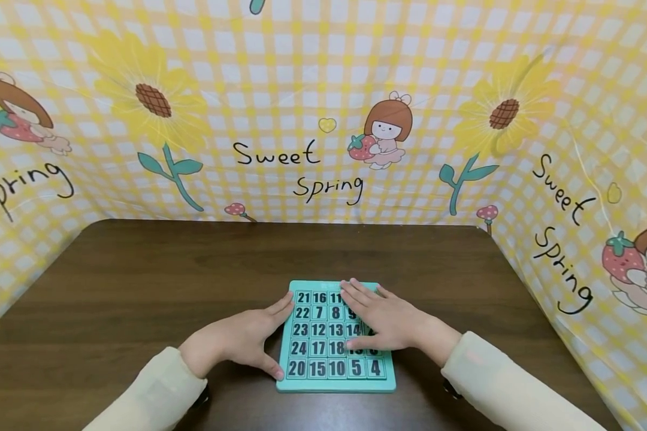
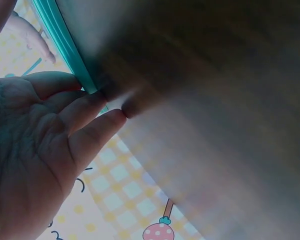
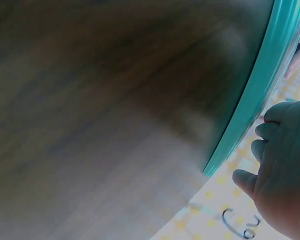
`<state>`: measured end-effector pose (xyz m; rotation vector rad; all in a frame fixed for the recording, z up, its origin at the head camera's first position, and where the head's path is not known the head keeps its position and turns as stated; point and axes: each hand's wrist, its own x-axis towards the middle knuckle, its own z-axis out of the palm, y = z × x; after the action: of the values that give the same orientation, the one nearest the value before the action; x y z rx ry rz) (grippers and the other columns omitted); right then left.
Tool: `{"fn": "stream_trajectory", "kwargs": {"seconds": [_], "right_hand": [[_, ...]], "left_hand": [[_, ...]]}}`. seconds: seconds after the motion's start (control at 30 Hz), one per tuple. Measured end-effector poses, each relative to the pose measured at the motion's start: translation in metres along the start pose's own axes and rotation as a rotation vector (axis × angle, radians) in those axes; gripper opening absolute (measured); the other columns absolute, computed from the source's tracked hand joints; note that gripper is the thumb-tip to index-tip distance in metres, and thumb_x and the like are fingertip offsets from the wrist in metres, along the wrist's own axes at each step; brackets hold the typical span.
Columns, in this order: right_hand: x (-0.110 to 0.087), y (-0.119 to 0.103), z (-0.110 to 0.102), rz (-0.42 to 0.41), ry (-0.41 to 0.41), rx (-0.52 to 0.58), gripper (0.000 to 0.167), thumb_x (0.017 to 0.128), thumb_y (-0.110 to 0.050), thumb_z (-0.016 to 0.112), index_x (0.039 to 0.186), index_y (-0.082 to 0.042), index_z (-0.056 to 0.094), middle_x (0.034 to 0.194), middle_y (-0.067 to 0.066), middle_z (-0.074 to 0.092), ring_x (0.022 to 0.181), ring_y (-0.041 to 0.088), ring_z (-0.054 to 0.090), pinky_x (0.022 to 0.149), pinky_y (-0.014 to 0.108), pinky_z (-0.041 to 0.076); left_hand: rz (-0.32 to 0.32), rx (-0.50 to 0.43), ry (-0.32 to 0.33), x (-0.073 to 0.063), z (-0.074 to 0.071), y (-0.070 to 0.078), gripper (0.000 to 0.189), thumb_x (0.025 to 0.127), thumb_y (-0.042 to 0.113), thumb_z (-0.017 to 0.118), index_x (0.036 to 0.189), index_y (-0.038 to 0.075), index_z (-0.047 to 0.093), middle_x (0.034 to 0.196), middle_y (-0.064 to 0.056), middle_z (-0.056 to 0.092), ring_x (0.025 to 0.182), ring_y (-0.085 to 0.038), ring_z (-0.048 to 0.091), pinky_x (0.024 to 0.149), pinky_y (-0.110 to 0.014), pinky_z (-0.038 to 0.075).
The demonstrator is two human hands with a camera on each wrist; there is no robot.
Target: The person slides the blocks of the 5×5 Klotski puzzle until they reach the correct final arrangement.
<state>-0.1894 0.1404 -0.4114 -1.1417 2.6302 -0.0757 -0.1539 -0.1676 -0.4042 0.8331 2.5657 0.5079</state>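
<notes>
A turquoise number slide puzzle point(image 1: 336, 387) lies flat on the table, its square tiles point(image 1: 318, 330) bearing black numbers. The bottom row reads 20, 15, 10, 5, 4. My left hand point(image 1: 242, 338) rests along the puzzle's left side, thumb by the lower corner and fingers by the upper part. In the left wrist view, those fingertips touch the turquoise edge point(image 2: 65, 40). Spread over the right part of the tiles is my right hand point(image 1: 390, 320), fingers extended, hiding several numbers. The right wrist view shows its palm point(image 3: 285, 160) above the puzzle's side point(image 3: 255, 95).
The dark brown wooden table point(image 1: 194, 257) extends around the puzzle. A yellow checked cloth point(image 1: 280, 78) with sunflowers and "Sweet Spring" lettering hangs behind the table and along both sides.
</notes>
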Motion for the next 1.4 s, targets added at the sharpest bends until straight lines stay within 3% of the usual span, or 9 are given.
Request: {"fn": "stream_trajectory", "kwargs": {"seconds": [0.27, 0.57, 1.4], "right_hand": [[-0.025, 0.019, 0.003, 0.059, 0.040, 0.003, 0.097, 0.092, -0.073, 0.043, 0.160, -0.011, 0.012, 0.169, 0.006, 0.006, 0.156, 0.025, 0.003, 0.120, 0.062, 0.017], [-0.039, 0.021, 0.007, 0.071, 0.037, 0.029, 0.094, 0.094, -0.070, 0.044, 0.160, -0.010, 0.016, 0.169, 0.007, 0.009, 0.156, 0.027, 0.006, 0.119, 0.064, 0.020], [-0.012, 0.005, 0.004, 0.025, -0.002, -0.001, 0.097, 0.093, -0.072, 0.043, 0.161, -0.012, 0.011, 0.169, 0.004, 0.003, 0.156, 0.024, 0.002, 0.121, 0.061, 0.016]], "left_hand": [[-0.002, 0.001, 0.006, 0.001, -0.001, 0.000, 0.125, 0.068, 0.054, 0.086, 0.156, -0.003, 0.020, 0.167, -0.017, 0.008, 0.145, -0.033, 0.038, 0.113, -0.048, 0.038], [0.001, -0.007, 0.004, 0.001, 0.000, 0.000, 0.124, 0.068, 0.053, 0.086, 0.156, -0.004, 0.020, 0.167, -0.018, 0.008, 0.144, -0.033, 0.038, 0.113, -0.048, 0.038], [0.003, -0.002, 0.004, -0.002, -0.002, 0.003, 0.125, 0.067, 0.054, 0.086, 0.156, -0.005, 0.020, 0.167, -0.018, 0.008, 0.145, -0.034, 0.037, 0.113, -0.048, 0.037]]}}
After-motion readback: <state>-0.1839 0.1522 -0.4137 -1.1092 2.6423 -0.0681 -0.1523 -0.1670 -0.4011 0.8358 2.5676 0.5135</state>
